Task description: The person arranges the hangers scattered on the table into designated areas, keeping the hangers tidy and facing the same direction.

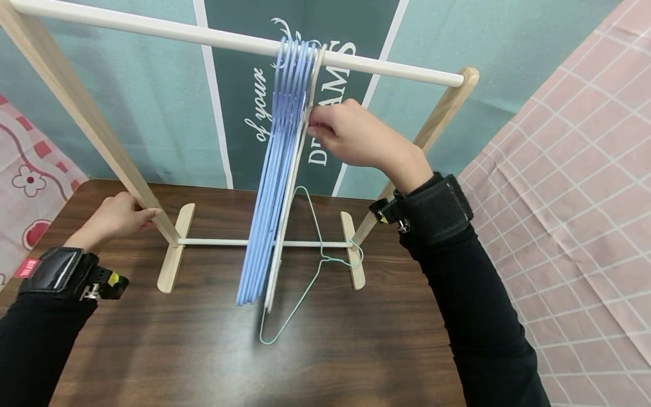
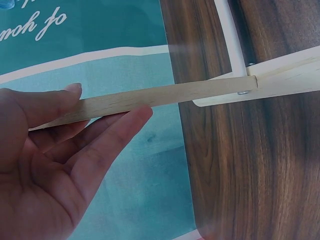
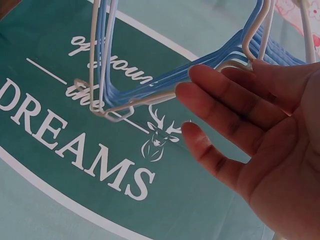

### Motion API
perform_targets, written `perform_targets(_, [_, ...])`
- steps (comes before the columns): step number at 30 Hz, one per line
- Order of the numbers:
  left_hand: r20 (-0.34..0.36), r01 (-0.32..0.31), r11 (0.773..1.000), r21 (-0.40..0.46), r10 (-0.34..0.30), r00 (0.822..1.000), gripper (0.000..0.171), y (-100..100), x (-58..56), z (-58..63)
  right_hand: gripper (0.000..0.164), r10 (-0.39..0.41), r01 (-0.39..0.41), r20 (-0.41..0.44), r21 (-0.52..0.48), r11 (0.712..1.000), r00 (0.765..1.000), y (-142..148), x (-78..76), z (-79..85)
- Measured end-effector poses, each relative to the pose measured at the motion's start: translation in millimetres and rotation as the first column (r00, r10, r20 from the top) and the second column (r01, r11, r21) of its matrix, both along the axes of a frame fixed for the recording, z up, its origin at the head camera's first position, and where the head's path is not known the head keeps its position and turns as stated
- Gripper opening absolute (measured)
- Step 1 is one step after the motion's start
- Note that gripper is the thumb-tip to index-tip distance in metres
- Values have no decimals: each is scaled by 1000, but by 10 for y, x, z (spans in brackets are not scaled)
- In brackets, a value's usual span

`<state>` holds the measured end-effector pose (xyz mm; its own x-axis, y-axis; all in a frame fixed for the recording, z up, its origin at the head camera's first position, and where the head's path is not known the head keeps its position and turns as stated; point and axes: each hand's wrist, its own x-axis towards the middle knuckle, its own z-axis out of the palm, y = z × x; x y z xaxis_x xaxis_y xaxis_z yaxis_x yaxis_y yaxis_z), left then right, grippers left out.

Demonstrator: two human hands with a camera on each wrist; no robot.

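A wooden garment rack has a white rail (image 1: 152, 25) across its top. My left hand (image 1: 117, 217) grips its left leg (image 1: 91, 116) low down, thumb on one side and fingers on the other in the left wrist view. Several blue hangers (image 1: 272, 192) hang bunched near the rail's middle, with white hangers (image 1: 276, 268) at their right side. My right hand (image 1: 356, 135) pinches a white hanger below its hook, thumb against index finger; the other fingers (image 3: 220, 100) are spread loosely. Beyond them, a pale green hanger (image 1: 335, 259) overlaps the rack's lower bar.
The rack's feet (image 1: 173, 254) stand on a dark wood table (image 1: 203, 350). Behind it hangs a teal cloth (image 1: 142, 102) with white lettering. Pink checked cloth (image 1: 574, 169) rises at the right, and a flowered pink cloth (image 1: 30, 164) at the left.
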<state>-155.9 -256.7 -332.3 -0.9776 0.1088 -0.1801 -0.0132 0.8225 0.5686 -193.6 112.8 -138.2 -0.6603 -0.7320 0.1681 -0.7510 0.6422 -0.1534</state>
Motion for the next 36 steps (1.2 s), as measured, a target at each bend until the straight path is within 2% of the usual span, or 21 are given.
perform_targets(16, [-10, 2, 1000, -25, -3, 1000, 43, 2, -4, 9, 16, -10, 10, 13, 22, 1000, 1000, -13, 1, -5])
perform_targets(21, [-14, 2, 1000, -26, -3, 1000, 43, 5, -2, 9, 16, -20, 19, 41, 32, 999, 999, -10, -6, -11])
perform_targets(36, [-25, -8, 1000, -17, 7, 1000, 44, -9, 1, 11, 15, -18, 16, 51, 38, 999, 999, 8, -21, -16])
